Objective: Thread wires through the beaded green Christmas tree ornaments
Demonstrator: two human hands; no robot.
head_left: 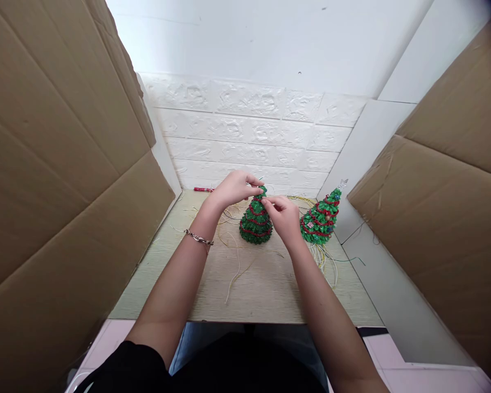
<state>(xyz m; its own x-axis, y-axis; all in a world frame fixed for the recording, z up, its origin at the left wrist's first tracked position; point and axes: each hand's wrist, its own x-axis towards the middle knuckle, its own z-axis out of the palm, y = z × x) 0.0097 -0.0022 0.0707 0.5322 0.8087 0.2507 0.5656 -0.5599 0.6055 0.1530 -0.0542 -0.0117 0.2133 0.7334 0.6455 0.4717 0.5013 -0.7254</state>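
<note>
Green beaded tree (254,229) stands upright near the middle of the pale tabletop (147,297), toward its far side, with red garland wound around it in tiers. At the far left, a large cardboard panel (65,142) flanks the table. Next, a slim red stick-like object (203,190) lies at the table's far edge, close to the wall (249,128) of white brick pattern. The left hand (238,188), with a chain bracelet (199,238) on its forearm, reaches to the tree's tip, thumb and forefinger brought close together there; whether they pinch anything cannot be told. Thin white and yellow wires lie loose behind the tree and on its near side. The right hand (284,218) meets the tree's right side just below the tip, thumb and forefinger pressed together, though what lies between them is hidden. Farther right, a second tree (319,219) with a clear star (343,184) on top leans rightward, a bundle of wires (321,257) spreading from beneath it. Another cardboard panel (433,213) stands at the far right.
</note>
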